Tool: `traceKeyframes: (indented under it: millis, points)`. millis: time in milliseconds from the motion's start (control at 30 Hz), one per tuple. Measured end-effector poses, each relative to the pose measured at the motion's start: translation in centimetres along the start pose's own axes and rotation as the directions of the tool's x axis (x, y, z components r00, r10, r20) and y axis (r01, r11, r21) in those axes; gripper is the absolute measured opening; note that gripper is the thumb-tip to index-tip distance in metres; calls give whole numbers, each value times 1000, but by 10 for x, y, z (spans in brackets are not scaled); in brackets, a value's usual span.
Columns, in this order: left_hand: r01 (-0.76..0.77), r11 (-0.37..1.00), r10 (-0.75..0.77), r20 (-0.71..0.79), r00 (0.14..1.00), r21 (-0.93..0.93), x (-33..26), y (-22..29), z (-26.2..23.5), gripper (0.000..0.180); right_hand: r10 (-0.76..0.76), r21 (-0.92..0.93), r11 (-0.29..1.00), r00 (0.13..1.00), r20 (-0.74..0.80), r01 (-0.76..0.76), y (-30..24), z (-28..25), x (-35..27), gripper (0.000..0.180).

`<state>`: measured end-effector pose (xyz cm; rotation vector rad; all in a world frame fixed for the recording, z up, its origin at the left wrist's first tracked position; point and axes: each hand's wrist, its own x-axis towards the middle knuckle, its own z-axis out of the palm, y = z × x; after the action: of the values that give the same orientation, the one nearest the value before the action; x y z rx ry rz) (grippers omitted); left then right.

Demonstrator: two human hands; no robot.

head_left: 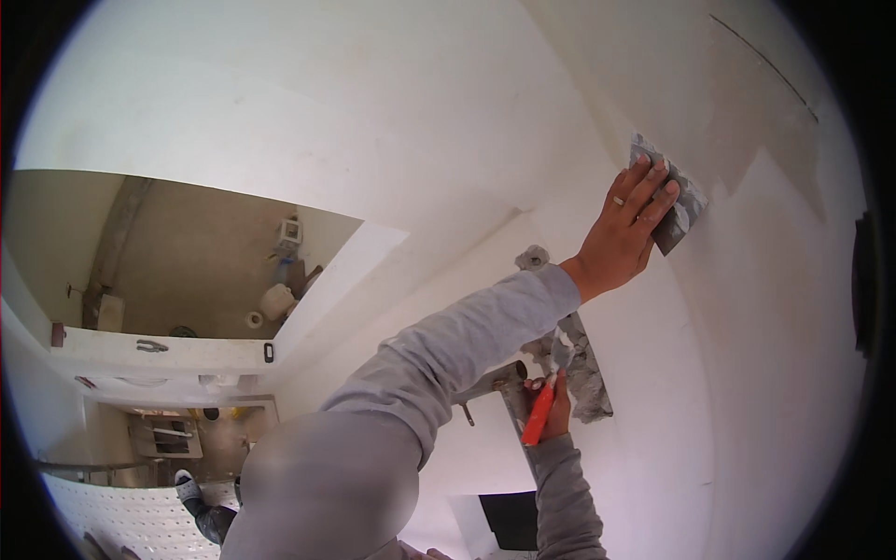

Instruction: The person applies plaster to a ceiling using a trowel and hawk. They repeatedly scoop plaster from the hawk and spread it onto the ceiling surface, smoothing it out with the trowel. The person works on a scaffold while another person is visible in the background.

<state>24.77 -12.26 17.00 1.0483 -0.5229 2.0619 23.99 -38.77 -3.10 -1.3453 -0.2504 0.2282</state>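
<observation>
left hand (613, 233): arm raised, fingers laid flat over a broad metal scraper blade (689, 203), grasping it; thumb mostly hidden. blade thin, roughly rectangular, grey, smeared with streaky white paste. it lies at the off-white wall surface, under and just beyond the fingertips. band ring on one finger.

right hand (559, 411): lower, clenched round the smooth red handle of a putty knife (539, 418). its blade points upward out of the fist, coated with pale grey paste.

both sleeves: soft grey cloth, heavily creased on the left arm.

wall near hands: rough, lumpy grey patch (590, 385) just behind and right of the putty knife; smaller rounded grey patch (533, 258) just left of the left wrist. above and right of the left hand, a jagged-edged beige stain (761, 126) and a thin dark line (767, 67), slightly curved.

well left of both hands: pale ledge with pliers (151, 346); beyond it, a recess holding a whitish plastic container (277, 301). below these, a foot in a banded sandal (187, 484) over a dotted white surface (112, 523).
</observation>
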Motion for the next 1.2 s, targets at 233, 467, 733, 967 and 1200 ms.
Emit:
traceKeyframes:
  millis: [233, 467, 733, 967, 1200]
  points:
    - [244, 966, -153, 581, 800, -82, -63, 35, -107, 74, -109, 141, 984, 994, 3, 108, -1, -17, -8, 46]
    - [744, 661, -524, 651, 550, -96, -74, 61, -210, 73, 165, 233, 935, 909, 384, -268, -31, 33, -28, 53]
    - [675, 723, -318, 794, 517, -150, -143, 91, -223, 70, 653, -204, 715, 536, 536, -668, -17, 47, -41, 57]
    - [649, 722, -488, 841, 234, 239, -160, 110, -232, 84, 530, -443, 835, 695, 485, -327, -26, 43, -38, 53]
    - [538, 128, -868, 357, -345, 833, -181, 109, -293, 41, 369, -448, 877, 840, 397, -174, -15, 37, -33, 37]
